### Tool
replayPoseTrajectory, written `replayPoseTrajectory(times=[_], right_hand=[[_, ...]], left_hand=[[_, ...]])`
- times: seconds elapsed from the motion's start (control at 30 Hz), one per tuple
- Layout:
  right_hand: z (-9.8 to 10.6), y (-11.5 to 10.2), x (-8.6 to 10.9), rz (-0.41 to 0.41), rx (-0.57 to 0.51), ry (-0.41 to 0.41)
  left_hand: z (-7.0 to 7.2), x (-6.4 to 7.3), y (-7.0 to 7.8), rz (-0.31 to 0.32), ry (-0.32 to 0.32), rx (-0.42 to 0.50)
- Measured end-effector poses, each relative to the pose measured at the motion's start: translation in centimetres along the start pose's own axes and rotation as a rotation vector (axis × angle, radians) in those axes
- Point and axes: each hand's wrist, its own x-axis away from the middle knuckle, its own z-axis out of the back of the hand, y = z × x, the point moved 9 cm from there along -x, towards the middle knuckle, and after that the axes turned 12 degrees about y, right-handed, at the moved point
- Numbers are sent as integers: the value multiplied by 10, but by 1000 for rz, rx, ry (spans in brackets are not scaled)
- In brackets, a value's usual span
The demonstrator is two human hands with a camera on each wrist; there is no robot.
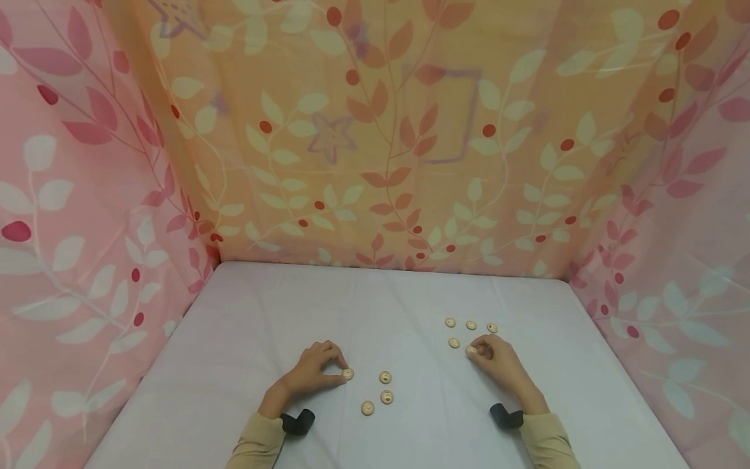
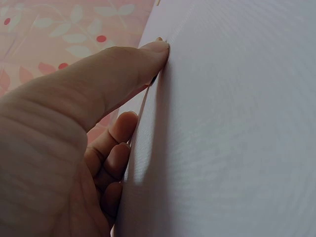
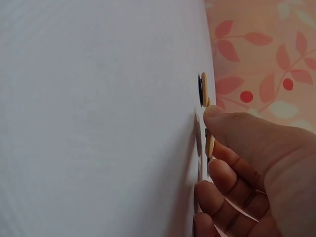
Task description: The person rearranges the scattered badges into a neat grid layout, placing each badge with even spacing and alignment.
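My left hand (image 1: 314, 371) pinches a small round wooden disc (image 1: 347, 374) between thumb and forefinger, low over the white table. In the left wrist view the thumb (image 2: 118, 69) hides most of that disc. To its right lie three similar pale discs with dark marks, the nearest a plain-looking one (image 1: 367, 408). My right hand (image 1: 498, 360) pinches another wooden disc (image 1: 471, 350) by thumb and fingertips, beside several discs set in a loose cluster, one of them a disc (image 1: 454, 342) just left of the fingertips. Seen edge-on in the right wrist view, a disc (image 3: 204, 89) stands just past the thumb tip.
A white cloth covers the table (image 1: 328, 299). Patterned curtains with leaves and red dots enclose it: an orange one (image 1: 375, 195) along the back edge and pink ones at the left (image 1: 88, 195) and right (image 1: 680, 247). Black wrist mounts (image 1: 299, 422) sit at both cuffs.
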Motion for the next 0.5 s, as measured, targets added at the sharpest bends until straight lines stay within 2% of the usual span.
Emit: replayPoseTrajectory(times=[0.33, 0.5], right_hand=[[5, 6, -8, 18, 9, 26], [4, 9, -11, 0, 3, 22]], left_hand=[[0, 0, -1, 14, -1, 8], [-1, 0, -2, 16, 2, 12]])
